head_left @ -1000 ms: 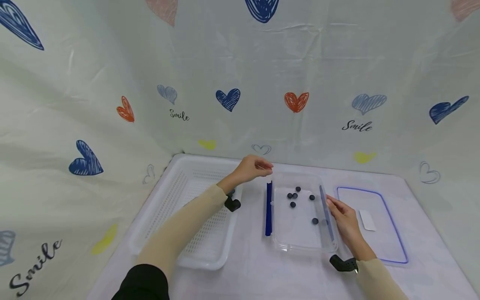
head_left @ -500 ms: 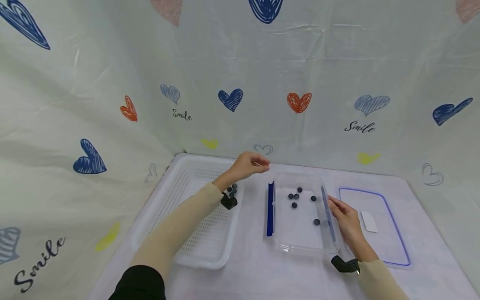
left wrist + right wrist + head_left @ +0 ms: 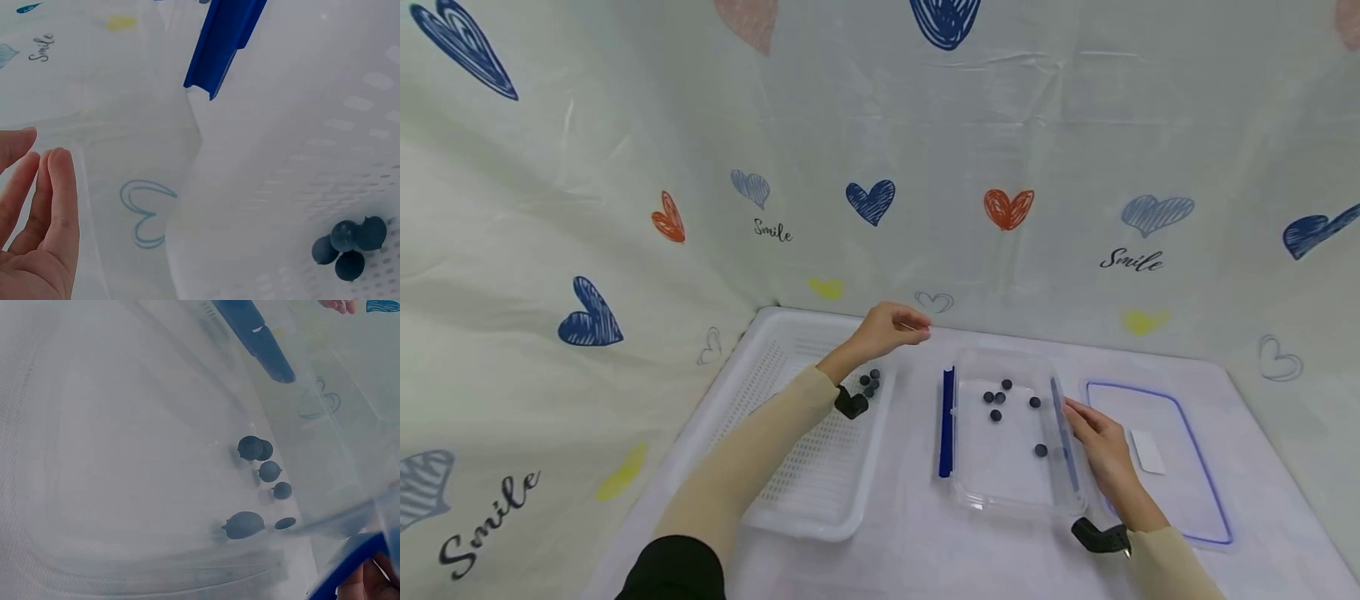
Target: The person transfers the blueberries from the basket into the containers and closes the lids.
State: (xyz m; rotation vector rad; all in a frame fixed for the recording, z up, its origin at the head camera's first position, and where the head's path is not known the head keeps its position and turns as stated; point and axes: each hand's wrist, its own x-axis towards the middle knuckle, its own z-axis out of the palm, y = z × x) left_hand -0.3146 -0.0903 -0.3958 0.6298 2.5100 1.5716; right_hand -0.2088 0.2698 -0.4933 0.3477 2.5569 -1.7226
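My left hand (image 3: 891, 327) hovers above the table's far side, between the white basket and the clear plastic box. In the left wrist view its thumb and fingers (image 3: 61, 181) are apart with nothing between them. Several blueberries (image 3: 345, 235) lie together in the basket, near my left wrist. The clear plastic box (image 3: 1000, 497) stands uncovered to the right, with several more blueberries (image 3: 996, 415) scattered on its floor. My right hand (image 3: 1101, 450) holds the box at its right side. In the right wrist view its fingers (image 3: 369, 581) show partly behind a blue-edged flap.
The white perforated basket (image 3: 850, 525) takes up the left of the table. A blue latch flap (image 3: 947, 423) sticks out from the box's left side. Right of the box lies a blue-rimmed clear lid (image 3: 1206, 475) with a white label (image 3: 1148, 452). A heart-printed curtain (image 3: 940, 133) hangs behind.
My left hand has drifted left, from the box's far left corner toward the basket, uncovering the blueberries beside its wrist. My right hand stays at the box. The head view has shifted slightly.
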